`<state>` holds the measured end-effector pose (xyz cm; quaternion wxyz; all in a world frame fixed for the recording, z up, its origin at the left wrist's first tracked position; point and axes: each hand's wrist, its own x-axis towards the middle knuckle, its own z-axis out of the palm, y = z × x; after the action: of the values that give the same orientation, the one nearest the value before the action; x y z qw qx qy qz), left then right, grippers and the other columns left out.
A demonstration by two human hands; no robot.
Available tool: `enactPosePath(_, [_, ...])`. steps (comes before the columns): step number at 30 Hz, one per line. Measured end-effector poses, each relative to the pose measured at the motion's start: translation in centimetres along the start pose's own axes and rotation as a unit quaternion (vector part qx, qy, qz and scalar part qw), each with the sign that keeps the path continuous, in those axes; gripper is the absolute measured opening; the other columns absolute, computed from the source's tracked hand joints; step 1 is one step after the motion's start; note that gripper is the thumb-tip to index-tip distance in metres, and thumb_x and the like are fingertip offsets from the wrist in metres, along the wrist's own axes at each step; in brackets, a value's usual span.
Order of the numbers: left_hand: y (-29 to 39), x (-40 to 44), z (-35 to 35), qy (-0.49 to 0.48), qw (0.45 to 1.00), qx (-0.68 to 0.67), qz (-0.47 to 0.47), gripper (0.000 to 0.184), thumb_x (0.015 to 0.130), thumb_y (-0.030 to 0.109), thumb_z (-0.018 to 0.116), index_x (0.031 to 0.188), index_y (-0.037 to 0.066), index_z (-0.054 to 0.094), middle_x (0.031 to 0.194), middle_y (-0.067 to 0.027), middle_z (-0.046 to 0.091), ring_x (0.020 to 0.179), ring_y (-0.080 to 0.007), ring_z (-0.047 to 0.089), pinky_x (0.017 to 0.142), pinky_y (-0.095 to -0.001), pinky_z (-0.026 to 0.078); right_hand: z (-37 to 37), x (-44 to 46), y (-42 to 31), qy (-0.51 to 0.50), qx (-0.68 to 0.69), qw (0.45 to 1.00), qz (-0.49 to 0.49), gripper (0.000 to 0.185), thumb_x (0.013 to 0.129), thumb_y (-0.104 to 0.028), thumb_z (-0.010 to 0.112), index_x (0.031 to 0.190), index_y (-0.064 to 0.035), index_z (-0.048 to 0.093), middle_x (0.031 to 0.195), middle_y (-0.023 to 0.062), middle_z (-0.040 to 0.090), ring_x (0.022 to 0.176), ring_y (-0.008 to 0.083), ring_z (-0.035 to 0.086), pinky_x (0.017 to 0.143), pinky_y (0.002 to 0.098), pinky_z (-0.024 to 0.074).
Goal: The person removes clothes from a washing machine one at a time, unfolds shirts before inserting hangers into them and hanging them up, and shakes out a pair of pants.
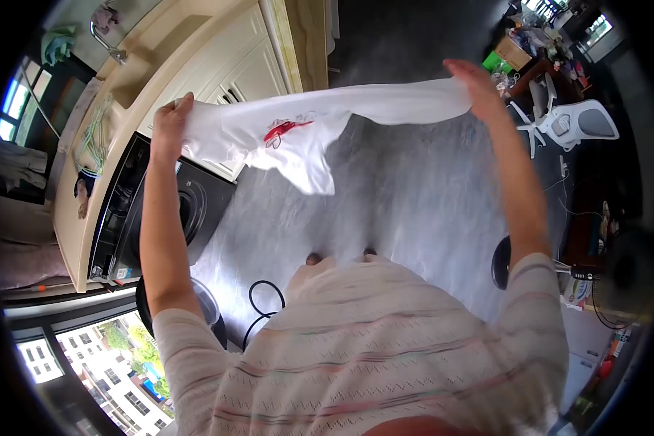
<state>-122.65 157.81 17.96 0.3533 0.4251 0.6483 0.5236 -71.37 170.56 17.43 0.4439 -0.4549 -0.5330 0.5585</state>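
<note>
A white shirt with a red and grey print on it is stretched sideways in front of me, above the floor. At its left end, my left hand is closed on the bunched cloth. My right hand, slightly blurred, grips the far right end, where a long narrow length of the fabric is pulled out straight. The lower part of the shirt droops in loose folds left of the middle.
A dark front-loading washing machine sits under the curved counter on my left, beside white cabinets. A black hose loops near a round bin. A white chair stands at the right.
</note>
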Motion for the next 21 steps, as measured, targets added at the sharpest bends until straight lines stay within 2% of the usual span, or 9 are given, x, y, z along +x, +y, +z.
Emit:
enactPosePath(1, [0.3, 0.7, -0.4, 0.023, 1.0, 0.001, -0.007, 0.032, 0.081, 0.027, 0.061, 0.079, -0.005, 0.058, 0.066, -0.0064, 0.058, 0.052, -0.0125, 0.053, 0.05, -0.0256, 0.043, 0.0, -0.1, -2.0, -0.054, -0.019, 0.998, 0.01, 0.027, 0.079, -0.018, 0.061, 0.102, -0.0038, 0.058, 0.094, 0.0041, 0.059, 0.085, 0.0116, 0.055, 0.074, 0.023, 0.0441])
enactPosePath(3, [3.4, 1.0, -0.8, 0.035, 0.99, 0.136, 0.025, 0.032, 0.079, 0.028, 0.063, 0.081, -0.004, 0.059, 0.067, -0.0064, 0.059, 0.054, -0.0125, 0.053, 0.051, -0.0263, 0.043, 0.0, -0.6, -6.0, -0.159, -0.059, 0.985, 0.031, 0.028, 0.076, -0.015, 0.062, 0.101, -0.0031, 0.058, 0.093, 0.0039, 0.059, 0.086, 0.0112, 0.055, 0.076, 0.0223, 0.0432])
enactPosePath(6, [5.2, 1.5, -0.3, 0.059, 0.964, 0.229, 0.122, 0.03, 0.078, 0.026, 0.064, 0.089, -0.001, 0.06, 0.066, -0.0049, 0.058, 0.054, -0.0115, 0.053, 0.052, -0.0254, 0.043, 1.0, -1.5, -8.9, -0.258, -0.314, 0.914, 0.003, 0.029, 0.072, -0.013, 0.064, 0.098, -0.0013, 0.058, 0.092, 0.0047, 0.059, 0.085, 0.0107, 0.055, 0.077, 0.0215, 0.0428])
enactPosePath(7, [5.5, 1.4, 0.0, 0.075, 0.954, 0.242, 0.159, 0.029, 0.077, 0.025, 0.064, 0.091, 0.0, 0.06, 0.065, -0.0043, 0.058, 0.054, -0.0112, 0.053, 0.051, -0.0251, 0.042, 1.4, -1.8, -9.5, -0.266, -0.401, 0.876, 0.013, 0.029, 0.071, -0.013, 0.065, 0.097, -0.0001, 0.058, 0.092, 0.0054, 0.059, 0.086, 0.0103, 0.055, 0.076, 0.0211, 0.0425])
enactPosePath(10, [6.9, 0.8, 0.3, -0.018, 0.981, 0.126, 0.149, 0.031, 0.076, 0.021, 0.066, 0.099, 0.002, 0.061, 0.068, -0.004, 0.059, 0.057, -0.0111, 0.054, 0.054, -0.0245, 0.043, 1.7, -2.5, -10.8, -0.202, -0.567, 0.799, -0.019, 0.022, 0.072, -0.013, 0.065, 0.09, -0.0008, 0.06, 0.083, 0.0031, 0.059, 0.078, 0.0078, 0.054, 0.07, 0.0209, 0.0421])
enactPosePath(14, [9.8, -2.7, 1.4, -0.225, 0.933, 0.245, 0.138, 0.031, 0.068, 0.014, 0.072, 0.096, 0.003, 0.063, 0.067, -0.0016, 0.058, 0.059, -0.0088, 0.052, 0.056, -0.0241, 0.043, -0.7, -0.9, -11.9, -0.168, -0.53, 0.831, -0.028, 0.017, 0.073, -0.016, 0.065, 0.079, -0.0014, 0.06, 0.069, -0.0007, 0.055, 0.067, 0.0048, 0.049, 0.06, 0.02, 0.0383])
enactPosePath(15, [9.4, -3.1, 1.3, -0.243, 0.902, 0.306, 0.185, 0.024, 0.063, 0.01, 0.074, 0.083, 0.002, 0.066, 0.062, -0.001, 0.056, 0.056, -0.0091, 0.051, 0.054, -0.0242, 0.042, -0.9, -1.5, -12.0, -0.153, -0.506, 0.847, -0.057, 0.017, 0.074, -0.017, 0.065, 0.076, -0.0014, 0.059, 0.066, -0.0015, 0.053, 0.065, 0.0041, 0.048, 0.058, 0.0199, 0.0373])
enactPosePath(18, [10.0, -3.0, 0.9, -0.153, 0.875, 0.45, 0.095, 0.019, 0.06, 0.011, 0.073, 0.074, 0.001, 0.065, 0.058, -0.0023, 0.056, 0.055, -0.0107, 0.051, 0.054, -0.0257, 0.042, -0.8, -2.2, -11.7, -0.172, -0.51, 0.84, -0.076, 0.015, 0.072, -0.014, 0.065, 0.073, -0.0012, 0.057, 0.064, -0.0025, 0.051, 0.062, 0.0033, 0.044, 0.055, 0.0193, 0.035])
enactPosePath(21, [10.0, -2.6, 0.9, -0.083, 0.863, 0.478, 0.139, 0.02, 0.06, 0.016, 0.072, 0.066, 0.0, 0.061, 0.055, -0.0057, 0.055, 0.051, -0.0139, 0.052, 0.052, -0.0273, 0.042, 0.5, -2.7, -10.9, -0.246, -0.555, 0.795, -0.026, 0.015, 0.068, -0.011, 0.065, 0.074, -0.0001, 0.055, 0.066, -0.0022, 0.05, 0.061, 0.0041, 0.042, 0.056, 0.0192, 0.0341])
